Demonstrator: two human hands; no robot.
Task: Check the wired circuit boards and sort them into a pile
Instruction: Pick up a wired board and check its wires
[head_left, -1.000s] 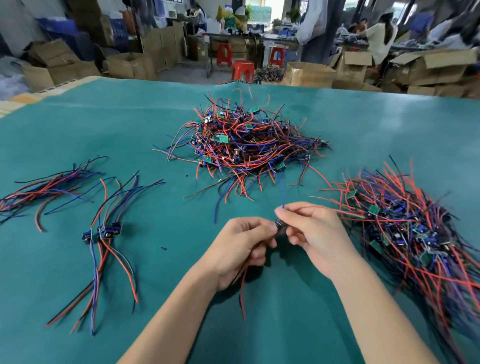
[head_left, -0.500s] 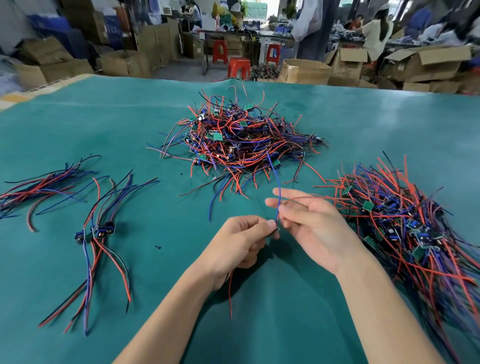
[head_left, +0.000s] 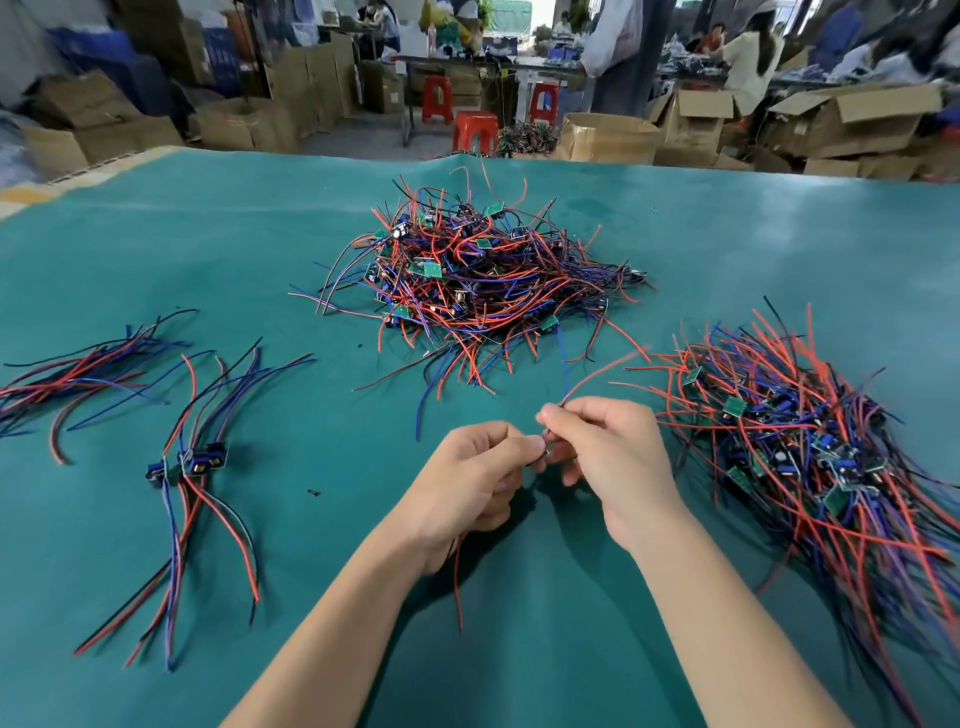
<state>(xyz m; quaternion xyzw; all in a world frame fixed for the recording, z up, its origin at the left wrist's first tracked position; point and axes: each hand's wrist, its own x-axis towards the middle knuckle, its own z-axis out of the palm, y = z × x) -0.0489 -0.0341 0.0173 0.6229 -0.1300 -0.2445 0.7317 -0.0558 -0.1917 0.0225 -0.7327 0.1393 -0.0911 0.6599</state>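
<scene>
A small wired circuit board (head_left: 544, 453) is held between both hands above the green table (head_left: 519, 649). My left hand (head_left: 467, 478) pinches its near side, and a red wire (head_left: 457, 577) hangs down from under the palm. My right hand (head_left: 608, 457) pinches a red wire (head_left: 597, 376) that rises up and to the right from the board. A tangled heap of wired boards (head_left: 478, 280) lies at the table's middle back. A larger combed pile (head_left: 810, 447) spreads out to the right of my right hand.
Two or three wired boards (head_left: 195, 462) lie side by side at the left, wires fanned out. A loose wire bundle (head_left: 78, 374) lies further left. Cardboard boxes (head_left: 608, 137), red stools (head_left: 474, 130) and people stand beyond the table's far edge.
My right hand's fingers have closed from extended to a pinch at the board. The blue wire it held upright is gone from the fingers; a red wire now rises to the right.
</scene>
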